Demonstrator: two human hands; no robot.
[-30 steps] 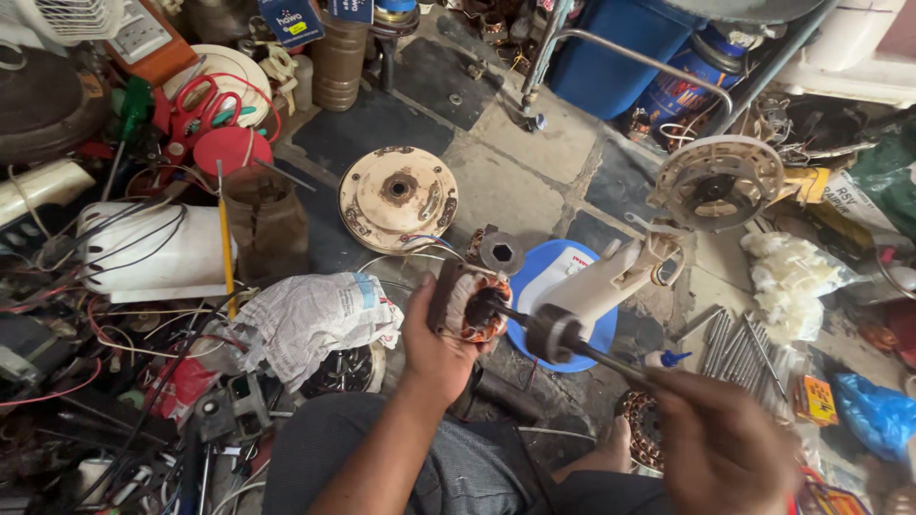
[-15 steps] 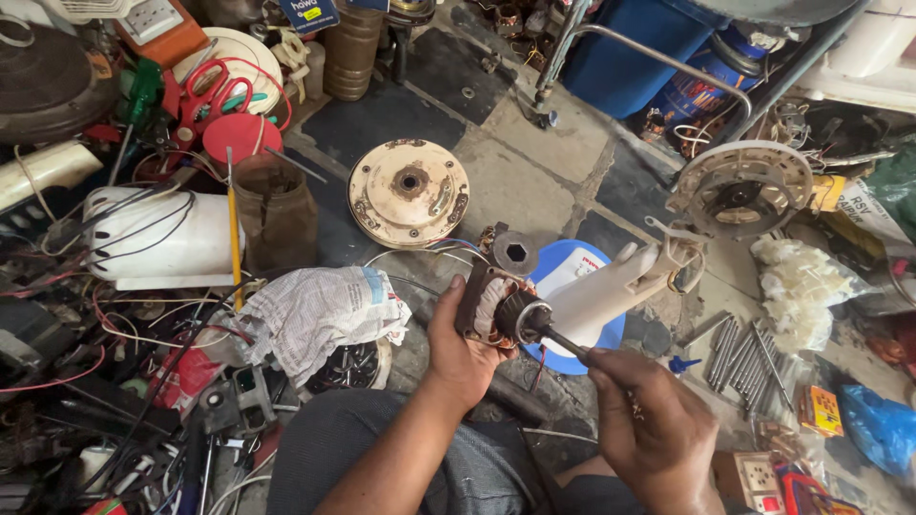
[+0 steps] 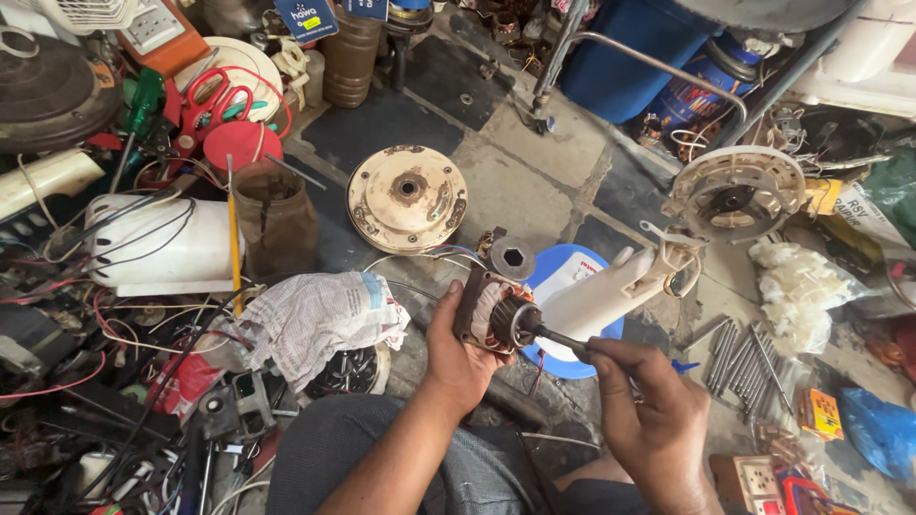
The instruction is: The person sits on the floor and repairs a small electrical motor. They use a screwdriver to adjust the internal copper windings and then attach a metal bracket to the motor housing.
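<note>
The left hand (image 3: 456,353) is clenched around a small motor stator (image 3: 485,313), a square block of stacked metal plates with copper-coloured windings showing inside, held just above the person's knee (image 3: 382,448). The right hand (image 3: 649,429) grasps a thin dark rod (image 3: 563,339) between thumb and fingertips; the rod's far end meets a round dark rotor piece (image 3: 520,322) seated in the stator's open face. Thin wires (image 3: 429,257) run from the stator toward the floor beyond it. Room around the grip is tight: just left of the holding hand lies a crumpled newspaper (image 3: 320,319), just beyond the rod a white plastic housing (image 3: 615,286) rests on a blue disc (image 3: 563,286), and right of the rod hand a row of long metal bolts (image 3: 739,358) lies on the floor. The only open patch is the bare stone floor (image 3: 544,172) farther out, past a cream round motor cover (image 3: 407,197). Left of that cover stands a brown jar (image 3: 275,219); its contents cannot be made out. A white jerrycan (image 3: 157,243) lies on its side beyond the newspaper.
</note>
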